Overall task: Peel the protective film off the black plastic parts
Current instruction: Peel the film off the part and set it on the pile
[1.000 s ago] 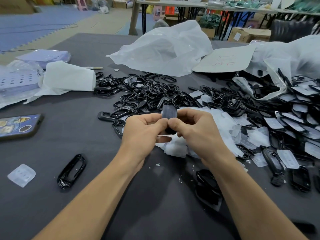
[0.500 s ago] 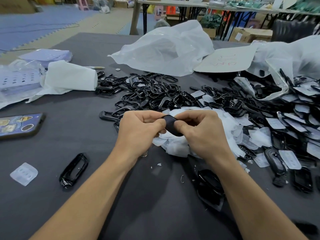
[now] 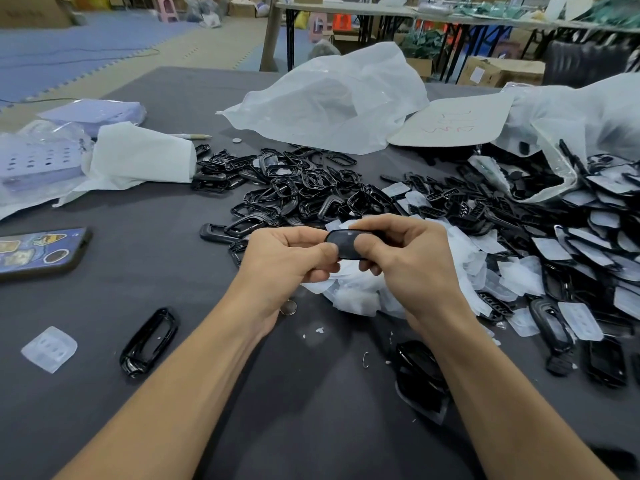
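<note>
A small black plastic part (image 3: 344, 244) is held between both hands above the table's middle. My left hand (image 3: 287, 261) pinches its left edge with thumb and curled fingers. My right hand (image 3: 412, 261) grips its right side, thumb on top. Under the hands lies a heap of peeled white film pieces (image 3: 360, 292). A pile of black frame parts (image 3: 294, 188) sits behind. To the right are black parts with film on them (image 3: 588, 247).
A phone (image 3: 41, 252) lies at the left edge. One black frame (image 3: 149, 341) and a clear film piece (image 3: 49, 348) lie near left. A coin (image 3: 288, 307) lies under my left wrist. White plastic bags (image 3: 329, 98) sit at the back, white paper (image 3: 138, 157) at back left.
The black part has turned from upright to lying flat between my fingers, and both hands have shifted slightly away from me. The rest has not moved.
</note>
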Motion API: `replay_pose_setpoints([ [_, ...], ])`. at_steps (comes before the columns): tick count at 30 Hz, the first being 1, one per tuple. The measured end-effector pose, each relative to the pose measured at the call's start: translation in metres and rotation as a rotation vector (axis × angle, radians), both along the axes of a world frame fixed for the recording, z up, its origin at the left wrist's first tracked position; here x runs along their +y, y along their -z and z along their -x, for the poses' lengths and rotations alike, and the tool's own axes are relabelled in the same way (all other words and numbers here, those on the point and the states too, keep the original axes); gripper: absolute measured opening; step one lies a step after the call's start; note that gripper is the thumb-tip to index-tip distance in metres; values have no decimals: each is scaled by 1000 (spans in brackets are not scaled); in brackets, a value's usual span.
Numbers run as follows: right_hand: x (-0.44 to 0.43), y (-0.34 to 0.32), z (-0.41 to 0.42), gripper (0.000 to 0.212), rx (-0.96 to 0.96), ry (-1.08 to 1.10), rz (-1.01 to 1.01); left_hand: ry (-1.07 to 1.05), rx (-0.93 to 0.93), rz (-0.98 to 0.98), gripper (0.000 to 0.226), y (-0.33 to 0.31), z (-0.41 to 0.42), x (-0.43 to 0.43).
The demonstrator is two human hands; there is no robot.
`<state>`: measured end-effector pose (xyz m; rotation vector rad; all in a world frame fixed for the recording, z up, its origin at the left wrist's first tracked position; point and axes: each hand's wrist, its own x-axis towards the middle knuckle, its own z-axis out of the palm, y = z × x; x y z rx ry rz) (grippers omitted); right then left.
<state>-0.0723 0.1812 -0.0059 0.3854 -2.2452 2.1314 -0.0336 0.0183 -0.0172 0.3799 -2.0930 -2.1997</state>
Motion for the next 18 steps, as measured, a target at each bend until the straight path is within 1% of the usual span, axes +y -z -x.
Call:
replay_pose_setpoints([
  [4,0,0,1,25,4,-16,-20,68,-39,6,23,0,0,-3],
  [6,1,0,2,27,11,-21,-45,78,-50,1,22,0,0,-2],
  [11,1,1,2,33,16,-57,-61,37,-21,-9,34,-2,-2,2],
  [12,1,1,2,35,14,-63,-59,30,-11,0,33,-2,-2,2],
  [15,1,2,1,33,14,-65,-50,4,35,-16,15,1,-2,1],
  [18,1,2,0,26,30,-63,-79,-25,49,-10,9,2,-1,2],
])
